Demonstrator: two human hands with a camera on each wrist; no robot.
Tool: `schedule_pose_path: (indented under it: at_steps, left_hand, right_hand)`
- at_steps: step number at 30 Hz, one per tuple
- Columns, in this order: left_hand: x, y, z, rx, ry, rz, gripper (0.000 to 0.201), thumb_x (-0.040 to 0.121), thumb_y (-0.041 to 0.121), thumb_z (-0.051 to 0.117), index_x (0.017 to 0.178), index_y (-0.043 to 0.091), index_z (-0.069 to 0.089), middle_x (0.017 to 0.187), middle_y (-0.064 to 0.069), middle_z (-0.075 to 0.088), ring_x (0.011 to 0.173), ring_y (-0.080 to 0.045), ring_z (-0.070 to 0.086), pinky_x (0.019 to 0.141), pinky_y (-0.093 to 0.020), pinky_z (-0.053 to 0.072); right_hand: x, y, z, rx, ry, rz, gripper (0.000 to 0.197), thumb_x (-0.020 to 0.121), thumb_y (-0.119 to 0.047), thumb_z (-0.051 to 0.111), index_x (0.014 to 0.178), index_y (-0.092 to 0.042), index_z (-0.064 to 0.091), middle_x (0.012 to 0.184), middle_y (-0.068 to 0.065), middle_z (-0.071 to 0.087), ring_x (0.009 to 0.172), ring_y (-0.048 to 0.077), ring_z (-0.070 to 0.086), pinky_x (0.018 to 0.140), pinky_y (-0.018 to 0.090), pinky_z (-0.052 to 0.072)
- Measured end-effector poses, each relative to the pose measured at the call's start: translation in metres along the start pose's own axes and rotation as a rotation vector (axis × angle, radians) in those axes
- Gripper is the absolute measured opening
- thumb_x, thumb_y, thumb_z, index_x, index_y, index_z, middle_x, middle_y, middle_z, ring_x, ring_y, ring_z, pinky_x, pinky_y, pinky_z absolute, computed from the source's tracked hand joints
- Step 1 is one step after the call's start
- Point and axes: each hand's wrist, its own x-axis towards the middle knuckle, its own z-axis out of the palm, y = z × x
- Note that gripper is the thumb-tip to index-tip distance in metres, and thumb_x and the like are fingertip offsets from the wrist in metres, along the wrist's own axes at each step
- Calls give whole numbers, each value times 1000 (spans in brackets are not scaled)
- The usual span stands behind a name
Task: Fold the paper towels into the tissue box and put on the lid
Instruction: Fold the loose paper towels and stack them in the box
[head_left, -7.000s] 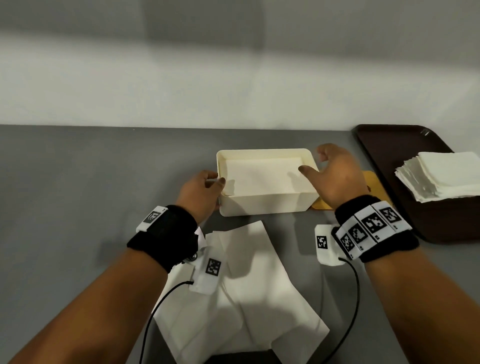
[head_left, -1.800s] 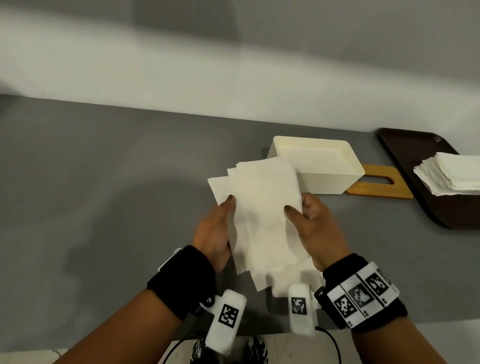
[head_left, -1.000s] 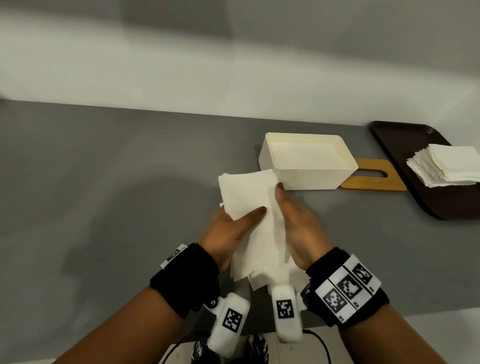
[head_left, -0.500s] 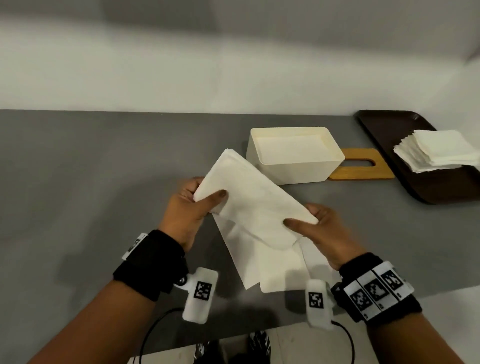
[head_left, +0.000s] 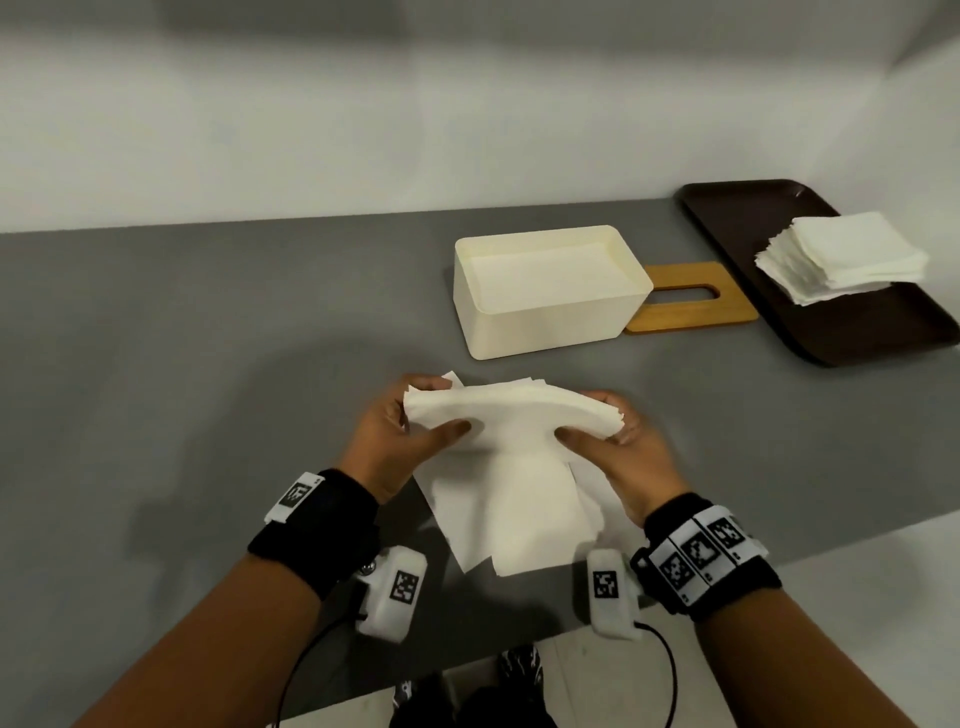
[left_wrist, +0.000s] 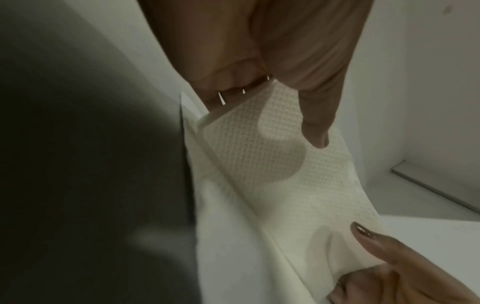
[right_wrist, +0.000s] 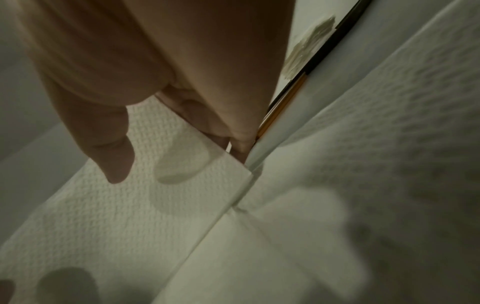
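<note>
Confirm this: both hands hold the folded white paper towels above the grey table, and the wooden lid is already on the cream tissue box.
Wrong on the lid. The head view shows the slotted wooden lid lying flat on the grey table beside the open cream tissue box. Left hand and right hand do hold the folded white paper towels.

The right hand (right_wrist: 161, 67) pinches a folded stack of embossed white paper towels (right_wrist: 145, 222), thumb (right_wrist: 111, 156) on the near face and the other fingers behind. Past the stack's edge show a strip of orange-brown lid (right_wrist: 283, 107) and a dark tray rim (right_wrist: 335, 35).
</note>
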Motion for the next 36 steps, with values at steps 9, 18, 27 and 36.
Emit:
schedule_pose_path:
  at_steps: [9, 18, 27, 36]
  left_hand:
    - [18, 9, 8, 106, 101, -3, 12, 83, 31, 71, 93, 33, 65, 89, 2, 73, 83, -20, 69, 75, -37, 56]
    - [70, 64, 19, 1, 217, 37, 6, 93, 13, 62, 88, 15, 61, 79, -4, 66, 61, -8, 63, 54, -23, 54]
    - [111, 55, 35, 126, 229, -255, 23, 94, 23, 60, 111, 9, 60, 101, -9, 66, 87, -27, 65, 74, -41, 59]
    - [112, 50, 44, 88, 272, -270, 15, 94, 14, 59, 109, 10, 61, 97, -8, 66, 77, -21, 63, 56, -25, 54]
  right_hand:
    - [24, -9, -24, -92, -62, -7, 23, 91, -3, 63, 105, -21, 68, 99, -1, 75, 85, 8, 71, 71, 24, 57]
    - [75, -78, -71, 11, -144, -70, 18, 85, -5, 66, 101, 0, 66, 80, 9, 72, 73, 20, 66, 62, 30, 54]
    - [175, -129, -91, -32, -176, 71, 10, 85, 1, 65, 92, -6, 65, 78, 1, 76, 70, 15, 72, 64, 26, 62]
    - [204, -125, -64, -373, -255, 100, 9, 89, 1, 64, 88, -8, 66, 91, 15, 66, 54, 15, 67, 42, 18, 53]
